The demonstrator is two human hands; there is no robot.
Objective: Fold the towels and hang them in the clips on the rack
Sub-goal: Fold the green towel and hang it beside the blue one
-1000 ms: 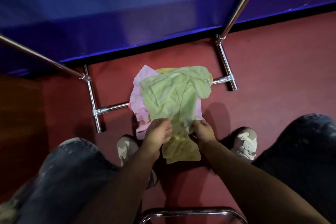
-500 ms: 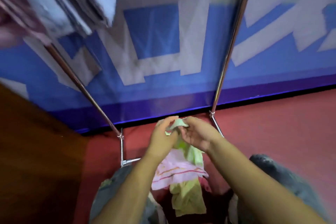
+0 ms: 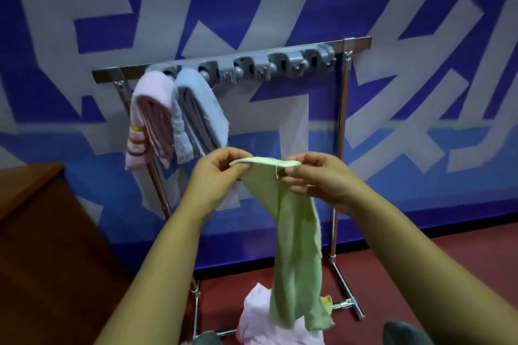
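- Our left hand (image 3: 221,173) and right hand (image 3: 314,179) each pinched the top edge of the green towel (image 3: 294,246), which hung between them in front of the rack (image 3: 340,126).
- We judged that the limp cloth could twist and fold unevenly, or slip from so shallow a pinch.
- We counted two hung towels: a pink towel (image 3: 151,115) and a blue towel (image 3: 196,109).
- About four clips (image 3: 280,64) stood free.
- More towels lay in the floor pile (image 3: 260,314).

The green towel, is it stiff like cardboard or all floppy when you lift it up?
Probably floppy: the thin green cloth towel hangs straight down in loose folds below the left hand and right hand, which pinch its top edge. It looks light too, since fingertips alone hold it. It would hardly slip, being soft cloth.
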